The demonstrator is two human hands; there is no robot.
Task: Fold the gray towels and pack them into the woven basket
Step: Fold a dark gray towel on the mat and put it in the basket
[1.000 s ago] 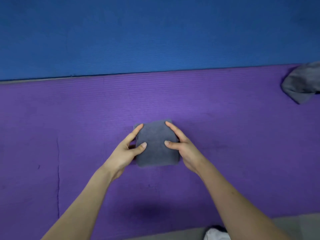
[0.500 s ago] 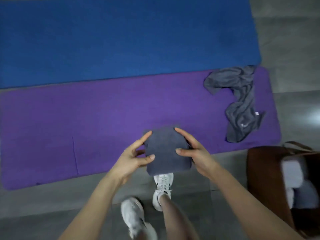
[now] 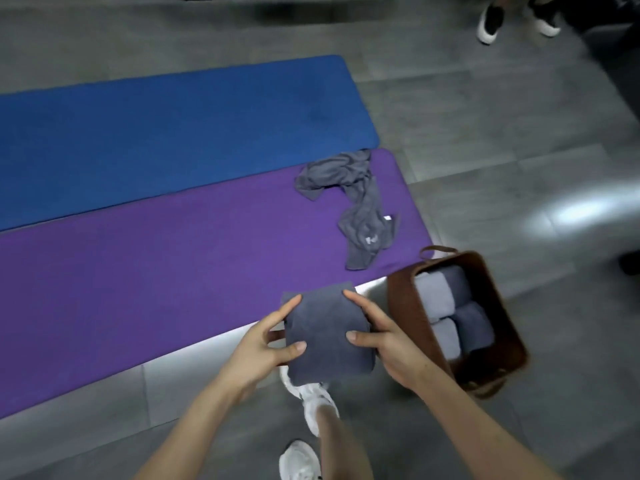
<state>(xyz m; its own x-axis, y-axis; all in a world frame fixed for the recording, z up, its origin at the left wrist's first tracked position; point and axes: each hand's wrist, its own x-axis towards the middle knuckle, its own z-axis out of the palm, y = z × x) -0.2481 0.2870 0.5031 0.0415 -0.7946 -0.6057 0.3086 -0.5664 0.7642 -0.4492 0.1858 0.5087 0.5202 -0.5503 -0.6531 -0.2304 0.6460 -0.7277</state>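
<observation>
Head view | left hand (image 3: 258,348) and right hand (image 3: 388,344) are pinching folded gray towel (image 3: 327,336) | now carrying it off purple mat (image 3: 138,271) | probably heading for woven basket (image 3: 403,306).

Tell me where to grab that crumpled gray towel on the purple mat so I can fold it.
Probably its near end. The crumpled towel narrows to a loose flap near the edge of the purple mat, close to the basket. Reach down from the near side and pinch that flap; the far part is bunched in folds, hiding its corners.
</observation>
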